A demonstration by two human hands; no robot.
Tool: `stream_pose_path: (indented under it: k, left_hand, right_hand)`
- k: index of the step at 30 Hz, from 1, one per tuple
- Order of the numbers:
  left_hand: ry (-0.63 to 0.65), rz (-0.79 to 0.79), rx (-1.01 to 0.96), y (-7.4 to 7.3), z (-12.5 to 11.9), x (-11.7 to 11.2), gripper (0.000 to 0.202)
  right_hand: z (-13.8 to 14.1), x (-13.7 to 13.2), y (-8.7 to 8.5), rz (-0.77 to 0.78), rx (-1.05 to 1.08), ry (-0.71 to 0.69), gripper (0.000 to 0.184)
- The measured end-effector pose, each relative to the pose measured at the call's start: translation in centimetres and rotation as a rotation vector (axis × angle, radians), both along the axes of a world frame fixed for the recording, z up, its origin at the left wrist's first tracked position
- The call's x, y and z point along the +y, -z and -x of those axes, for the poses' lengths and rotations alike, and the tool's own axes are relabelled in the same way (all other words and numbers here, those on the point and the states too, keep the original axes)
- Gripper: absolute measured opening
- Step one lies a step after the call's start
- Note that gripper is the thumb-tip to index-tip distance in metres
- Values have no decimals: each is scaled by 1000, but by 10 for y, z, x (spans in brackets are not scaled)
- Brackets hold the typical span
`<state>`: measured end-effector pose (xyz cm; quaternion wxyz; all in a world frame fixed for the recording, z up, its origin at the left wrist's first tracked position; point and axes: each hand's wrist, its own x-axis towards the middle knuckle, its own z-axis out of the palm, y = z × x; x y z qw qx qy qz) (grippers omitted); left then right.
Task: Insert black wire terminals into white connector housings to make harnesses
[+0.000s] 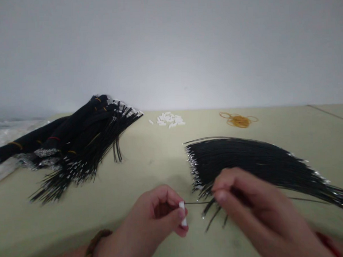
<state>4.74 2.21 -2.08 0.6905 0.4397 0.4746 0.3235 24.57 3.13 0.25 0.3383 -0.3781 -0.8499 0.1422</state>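
My left hand pinches a small white plastic connector housing upright between thumb and fingers. A thin black wire runs from beside the housing to the right, passing behind my right hand. The thumb and forefinger of that hand are pressed together at the lower left edge of a fanned pile of black wires with silvery terminals at their ends. Several loose wire ends stick out below its fingertips. The hand hides whether a wire is pinched in it.
Banded bundles of black wires lie at the left, partly on clear plastic. Loose white housings are heaped at the back middle of the table. Yellow rubber bands lie right of them, before the pale wall.
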Motion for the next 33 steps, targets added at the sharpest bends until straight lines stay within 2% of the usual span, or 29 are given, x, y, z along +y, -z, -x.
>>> stream_pose_path:
  k: [4, 8, 15, 33]
  left_hand:
    - [4, 63, 20, -4, 0, 1, 17]
    - [-2, 110, 28, -5, 0, 1, 17]
    - [-36, 138, 21, -6, -2, 3, 20]
    - [-24, 100, 23, -3, -2, 1, 20]
  right_hand:
    - [12, 3, 18, 133, 138, -142, 16]
    - [9, 3, 28, 83, 116, -130, 14]
    - [8, 5, 28, -20, 43, -98, 15]
    - [11, -4, 37, -56, 71, -47, 25]
